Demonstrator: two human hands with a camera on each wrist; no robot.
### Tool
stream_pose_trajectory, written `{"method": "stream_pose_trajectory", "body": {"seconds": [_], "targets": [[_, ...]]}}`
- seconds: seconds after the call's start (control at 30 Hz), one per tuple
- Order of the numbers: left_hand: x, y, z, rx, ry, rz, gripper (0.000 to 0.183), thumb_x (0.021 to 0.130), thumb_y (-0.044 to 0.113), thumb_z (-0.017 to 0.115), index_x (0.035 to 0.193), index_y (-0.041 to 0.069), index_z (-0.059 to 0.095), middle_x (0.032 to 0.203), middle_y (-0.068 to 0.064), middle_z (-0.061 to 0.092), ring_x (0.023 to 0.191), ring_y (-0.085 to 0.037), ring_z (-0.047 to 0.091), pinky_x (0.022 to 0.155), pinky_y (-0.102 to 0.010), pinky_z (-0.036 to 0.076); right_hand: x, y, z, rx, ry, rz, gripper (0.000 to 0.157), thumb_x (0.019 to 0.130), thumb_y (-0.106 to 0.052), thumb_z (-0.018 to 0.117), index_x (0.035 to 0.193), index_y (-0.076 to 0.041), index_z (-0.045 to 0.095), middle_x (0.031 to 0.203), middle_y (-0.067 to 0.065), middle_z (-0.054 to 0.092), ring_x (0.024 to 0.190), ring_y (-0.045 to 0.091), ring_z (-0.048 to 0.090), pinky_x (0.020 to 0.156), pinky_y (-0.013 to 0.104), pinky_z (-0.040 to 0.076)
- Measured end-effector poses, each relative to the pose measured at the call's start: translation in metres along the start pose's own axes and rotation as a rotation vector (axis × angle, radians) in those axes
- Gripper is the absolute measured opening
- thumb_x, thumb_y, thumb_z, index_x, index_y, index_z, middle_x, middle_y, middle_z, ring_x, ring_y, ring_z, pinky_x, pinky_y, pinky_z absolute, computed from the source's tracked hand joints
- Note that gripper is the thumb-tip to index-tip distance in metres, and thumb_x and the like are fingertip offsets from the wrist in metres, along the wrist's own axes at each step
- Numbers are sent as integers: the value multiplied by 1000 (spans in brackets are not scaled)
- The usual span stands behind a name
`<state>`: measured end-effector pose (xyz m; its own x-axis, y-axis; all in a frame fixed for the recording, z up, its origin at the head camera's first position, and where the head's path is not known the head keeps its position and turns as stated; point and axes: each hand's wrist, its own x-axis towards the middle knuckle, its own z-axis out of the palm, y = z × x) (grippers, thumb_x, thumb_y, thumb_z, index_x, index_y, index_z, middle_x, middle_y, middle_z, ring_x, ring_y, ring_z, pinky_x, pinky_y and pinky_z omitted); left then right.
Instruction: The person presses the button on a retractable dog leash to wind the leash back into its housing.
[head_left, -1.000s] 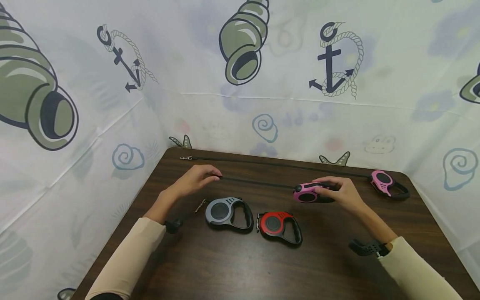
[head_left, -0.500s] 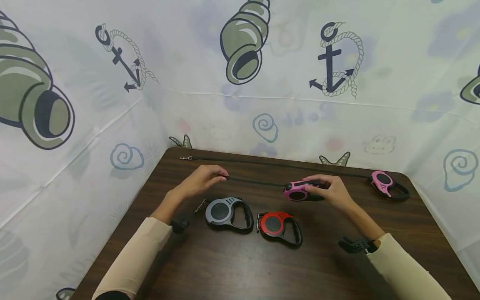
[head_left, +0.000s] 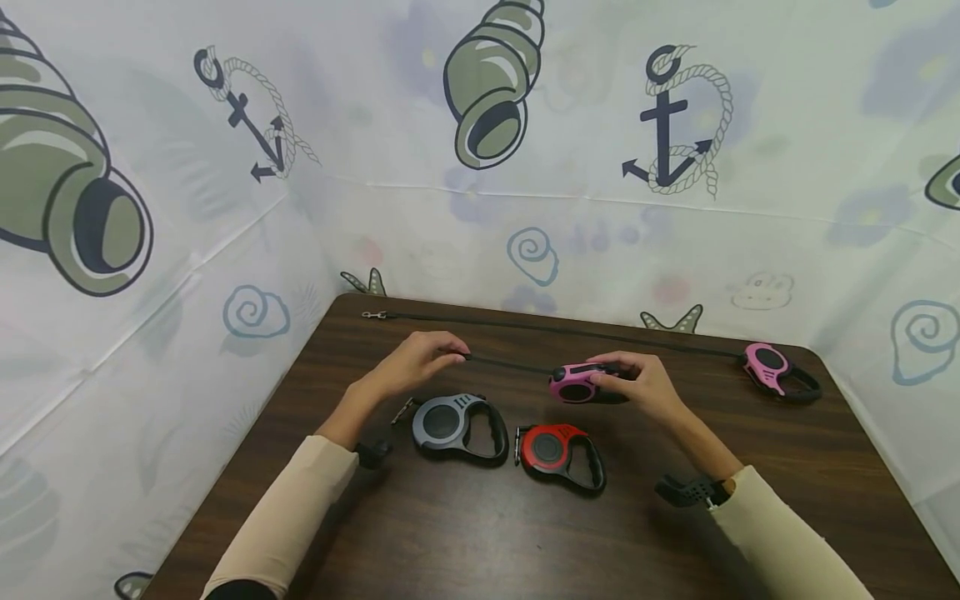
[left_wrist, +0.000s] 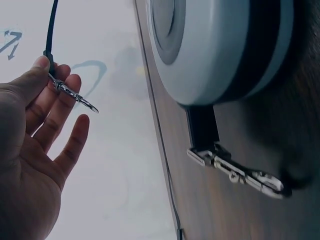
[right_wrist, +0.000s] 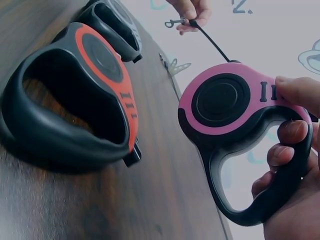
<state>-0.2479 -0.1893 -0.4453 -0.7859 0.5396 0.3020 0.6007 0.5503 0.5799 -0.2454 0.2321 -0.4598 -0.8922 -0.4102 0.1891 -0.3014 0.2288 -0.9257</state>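
Note:
My right hand [head_left: 645, 387] grips the black handle of a pink retractable dog leash [right_wrist: 257, 85]. In the right wrist view its fingers curl through the handle loop, with the thumb on the pink casing by the buttons. A short length of black cord [head_left: 510, 364] runs from this leash to my left hand [head_left: 412, 362]. There, thumb and fingers pinch the cord's end, and a metal snap clip [left_wrist: 72, 93] sticks out past the fingers in the left wrist view. Both hands are raised over the table, behind a grey retractable leash [head_left: 440, 421] and a red one [head_left: 543, 448].
A second pink leash [head_left: 767, 358] lies at the back right. Its cord [head_left: 562, 330] stretches along the rear table edge to a clip [head_left: 374, 315] at the left. The grey leash's clip [left_wrist: 245, 175] juts out from its casing. Patterned cloth walls [head_left: 420, 225] stand behind the brown table [head_left: 480, 542].
My right hand has moved left with the pink leash, while the left has shifted slightly right. The cord between them has become shorter. The other leashes have stayed put.

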Motion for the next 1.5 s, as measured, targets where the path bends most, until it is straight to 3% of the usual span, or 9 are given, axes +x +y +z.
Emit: {"method": "stream_pose_trajectory", "body": {"seconds": [0.37,0.83,1.13,1.5], "targets": [[8,7,12,4,8,32,17,100,8,72,117,5,75,112,-7,77,103,-20,73,86,-40,59,7,-7,15,65,-2,31,31,98,-15,78,127,-3,75,106,3,78,89,19,69,75,31,61],[22,23,27,17,4,41,17,101,9,72,117,6,75,112,-7,78,103,-19,74,87,-39,59,16,-16,34,81,-13,23,31,98,-13,77,127,-1,74,116,22,74,92,20,68,78,28,60],[26,31,34,21,18,75,17,101,9,72,117,4,75,112,-9,78,102,-20,75,89,-40,60,19,-17,43,112,-6,31,32,97,-13,78,126,-1,74,113,18,76,91,20,69,78,29,60],[31,38,44,40,20,48,17,101,11,73,117,5,75,111,-7,78,101,-18,74,88,-38,60,21,-15,51,126,15,20,30,97,-10,77,126,0,74,111,20,76,90,24,69,76,28,60]]}}
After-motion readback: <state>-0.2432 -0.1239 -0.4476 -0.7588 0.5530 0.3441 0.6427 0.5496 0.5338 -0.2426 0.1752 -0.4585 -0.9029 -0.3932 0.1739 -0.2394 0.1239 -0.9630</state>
